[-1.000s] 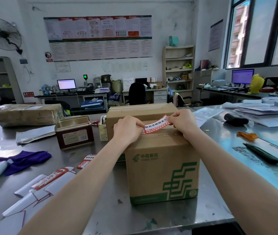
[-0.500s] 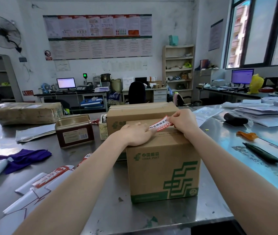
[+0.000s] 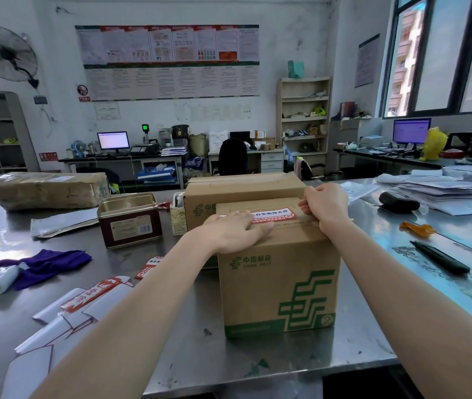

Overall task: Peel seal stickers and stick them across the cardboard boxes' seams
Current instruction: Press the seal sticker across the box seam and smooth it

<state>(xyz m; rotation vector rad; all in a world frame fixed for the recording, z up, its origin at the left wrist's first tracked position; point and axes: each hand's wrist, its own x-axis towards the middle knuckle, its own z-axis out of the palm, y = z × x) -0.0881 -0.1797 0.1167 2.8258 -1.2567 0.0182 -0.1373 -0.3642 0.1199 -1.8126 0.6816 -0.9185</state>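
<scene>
A brown cardboard box with green postal markings [image 3: 279, 283] stood on the steel worktop [image 3: 200, 355]. A red-and-white seal sticker [image 3: 272, 215] lay across its top. The left hand [image 3: 236, 230] pressed flat, fingers straight, on the sticker's 9 o'clock end. The right hand [image 3: 325, 204], fingers curled, pinched the 3 o'clock end. A second cardboard box [image 3: 243, 187] stood just behind at 12 o'clock.

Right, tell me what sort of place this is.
Probably a postal or parcel-handling office: a cardboard box printed CHINA POST on a steel table, a wrapped parcel further back, and desks with computer monitors behind.
</scene>
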